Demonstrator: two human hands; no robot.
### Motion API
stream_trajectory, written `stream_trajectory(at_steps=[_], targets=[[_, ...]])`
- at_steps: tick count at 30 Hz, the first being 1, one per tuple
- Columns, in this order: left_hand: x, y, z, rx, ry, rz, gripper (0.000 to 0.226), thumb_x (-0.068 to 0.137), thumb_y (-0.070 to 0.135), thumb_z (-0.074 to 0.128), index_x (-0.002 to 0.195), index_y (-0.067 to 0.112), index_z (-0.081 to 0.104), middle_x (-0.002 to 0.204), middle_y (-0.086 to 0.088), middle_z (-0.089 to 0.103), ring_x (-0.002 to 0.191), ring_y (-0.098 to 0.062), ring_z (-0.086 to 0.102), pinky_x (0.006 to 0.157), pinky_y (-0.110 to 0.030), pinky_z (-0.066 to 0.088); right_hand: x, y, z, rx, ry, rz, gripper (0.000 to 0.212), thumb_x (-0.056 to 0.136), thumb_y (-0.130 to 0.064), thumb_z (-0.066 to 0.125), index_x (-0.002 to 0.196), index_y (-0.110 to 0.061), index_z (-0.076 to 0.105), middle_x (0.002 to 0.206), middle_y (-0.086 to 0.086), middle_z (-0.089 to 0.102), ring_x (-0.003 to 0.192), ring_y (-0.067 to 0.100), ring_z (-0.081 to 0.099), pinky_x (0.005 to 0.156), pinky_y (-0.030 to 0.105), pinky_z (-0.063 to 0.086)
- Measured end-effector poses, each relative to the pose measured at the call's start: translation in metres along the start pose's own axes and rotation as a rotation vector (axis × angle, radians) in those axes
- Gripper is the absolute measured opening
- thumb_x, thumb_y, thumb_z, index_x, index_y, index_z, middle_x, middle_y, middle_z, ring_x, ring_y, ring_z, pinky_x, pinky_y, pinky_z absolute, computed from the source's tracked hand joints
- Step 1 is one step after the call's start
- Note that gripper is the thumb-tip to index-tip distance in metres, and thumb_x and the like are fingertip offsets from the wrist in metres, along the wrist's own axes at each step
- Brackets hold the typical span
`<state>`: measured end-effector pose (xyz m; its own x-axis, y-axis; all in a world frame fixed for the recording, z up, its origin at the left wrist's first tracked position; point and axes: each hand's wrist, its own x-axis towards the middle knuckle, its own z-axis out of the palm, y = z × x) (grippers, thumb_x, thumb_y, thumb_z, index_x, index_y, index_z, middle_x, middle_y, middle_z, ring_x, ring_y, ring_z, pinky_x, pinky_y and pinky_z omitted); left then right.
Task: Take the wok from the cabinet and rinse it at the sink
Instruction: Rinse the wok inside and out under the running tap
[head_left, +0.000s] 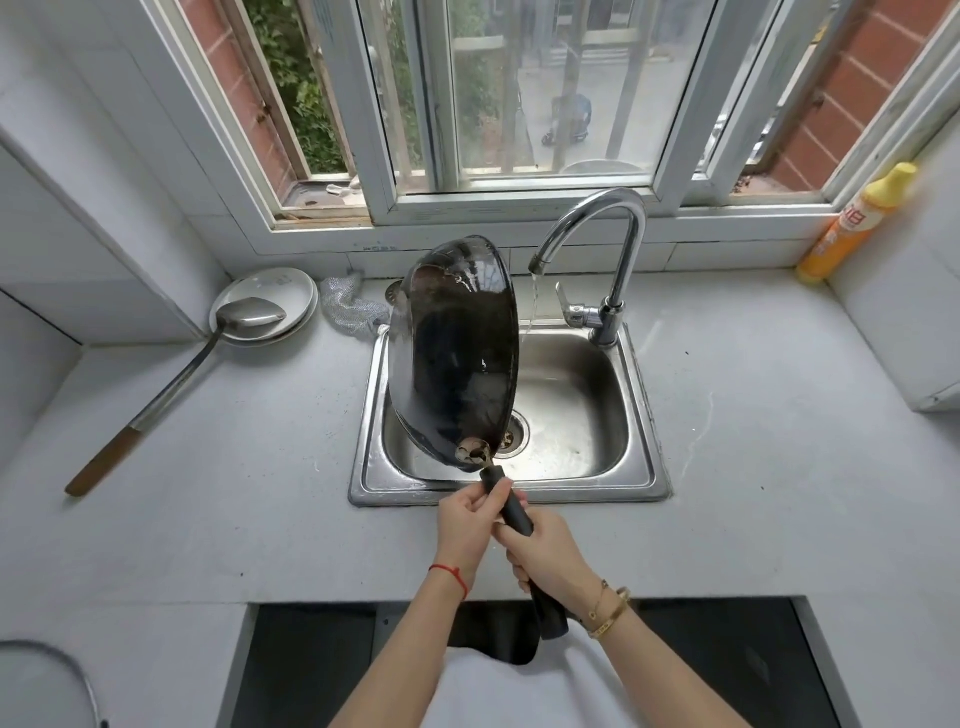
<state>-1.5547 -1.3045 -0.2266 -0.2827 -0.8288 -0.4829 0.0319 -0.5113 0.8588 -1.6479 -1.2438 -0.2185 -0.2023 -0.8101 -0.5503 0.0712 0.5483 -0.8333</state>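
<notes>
Sink (639, 467), steel, set in grey counter; faucet (613, 244) at its rear right corner, water running. Left of sink: plates (291, 291) bearing ladle (171, 379), steel scourer (348, 306). Far right of sink: yellow detergent bottle (857, 223). Wok (457, 358), black, tilted on edge over sink's left half. Left hand (467, 525) and right hand (550, 556) both curled round wok handle (517, 517), at sink's front edge.

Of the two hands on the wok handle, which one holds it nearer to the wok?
The left hand: it grips the handle just behind the wok. The right hand grips farther back.
</notes>
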Motion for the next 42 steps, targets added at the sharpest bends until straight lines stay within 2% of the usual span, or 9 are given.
stream_trajectory(at_steps=[6,10,15,22,25,27,31,39,42], targets=[[-0.002,0.003,0.004,-0.105,-0.034,-0.018,0.016,0.093,0.015,0.062,0.095,0.003,0.073,0.087,-0.012,0.077,0.082,-0.02,0.074,0.075,-0.023,0.058,-0.003,0.002,0.008,-0.092,0.184,-0.107,0.034,0.089,-0.027,0.063,0.058,-0.018,0.054,0.043,-0.002,0.049,0.033,0.015,0.048,0.035,0.023,0.04],[-0.001,0.005,0.01,-0.136,-0.074,-0.038,0.02,0.097,0.014,0.057,0.102,-0.001,0.069,0.094,-0.014,0.076,0.085,-0.019,0.074,0.073,-0.02,0.057,-0.001,0.003,0.008,-0.161,0.273,-0.153,0.028,0.089,-0.026,0.065,0.061,-0.021,0.061,0.04,-0.009,0.052,0.036,0.005,0.049,0.039,0.022,0.043],[0.002,0.004,0.015,-0.126,-0.117,-0.047,0.024,0.1,0.015,0.052,0.108,-0.001,0.067,0.099,-0.013,0.076,0.088,-0.02,0.074,0.075,-0.021,0.058,0.0,0.008,0.008,-0.188,0.365,-0.164,0.024,0.087,-0.024,0.065,0.065,-0.014,0.064,0.047,-0.006,0.054,0.043,0.008,0.051,0.043,0.021,0.045],[0.006,0.0,0.023,-0.09,-0.189,-0.09,0.024,0.093,0.02,0.065,0.108,0.001,0.07,0.102,-0.012,0.076,0.098,-0.022,0.073,0.081,-0.023,0.058,-0.003,0.011,0.005,-0.267,0.488,-0.21,0.029,0.088,-0.021,0.065,0.06,-0.024,0.055,0.05,-0.008,0.054,0.052,-0.001,0.055,0.047,0.011,0.039],[0.007,-0.002,0.025,-0.096,-0.214,-0.096,0.027,0.085,0.016,0.073,0.107,0.001,0.071,0.102,-0.012,0.077,0.098,-0.022,0.073,0.079,-0.02,0.056,-0.005,0.011,0.003,-0.291,0.509,-0.217,0.007,0.089,-0.021,0.063,0.082,-0.023,0.064,0.065,-0.006,0.066,0.06,0.002,0.06,0.051,0.013,0.043],[0.008,-0.003,0.025,-0.106,-0.232,-0.107,0.029,0.084,0.011,0.073,0.111,0.001,0.068,0.104,-0.012,0.076,0.099,-0.024,0.073,0.079,-0.02,0.056,-0.007,0.012,0.003,-0.288,0.535,-0.206,0.008,0.089,-0.023,0.062,0.096,-0.021,0.067,0.075,0.0,0.071,0.071,0.015,0.066,0.061,0.028,0.052],[0.011,-0.004,0.023,-0.074,-0.256,-0.15,0.028,0.086,0.009,0.07,0.113,0.001,0.067,0.106,-0.013,0.075,0.101,-0.024,0.072,0.081,-0.022,0.056,-0.007,0.016,0.007,-0.282,0.566,-0.145,0.011,0.087,-0.027,0.063,0.088,-0.017,0.067,0.074,0.002,0.07,0.072,0.022,0.066,0.065,0.039,0.055],[0.016,-0.012,0.012,-0.063,-0.235,-0.217,0.03,0.093,-0.002,0.057,0.121,-0.011,0.059,0.118,-0.026,0.067,0.104,-0.032,0.067,0.083,-0.025,0.059,0.001,0.025,0.013,-0.197,0.498,-0.013,0.015,0.085,-0.027,0.067,0.074,-0.022,0.057,0.068,0.004,0.067,0.064,0.023,0.067,0.059,0.036,0.058],[0.016,-0.012,0.006,-0.041,-0.223,-0.216,0.03,0.093,-0.002,0.055,0.122,-0.011,0.059,0.12,-0.027,0.066,0.103,-0.032,0.067,0.077,-0.023,0.059,0.006,0.028,0.018,-0.14,0.465,0.038,0.015,0.085,-0.026,0.066,0.077,-0.014,0.061,0.062,0.006,0.066,0.051,0.017,0.065,0.046,0.028,0.055]])
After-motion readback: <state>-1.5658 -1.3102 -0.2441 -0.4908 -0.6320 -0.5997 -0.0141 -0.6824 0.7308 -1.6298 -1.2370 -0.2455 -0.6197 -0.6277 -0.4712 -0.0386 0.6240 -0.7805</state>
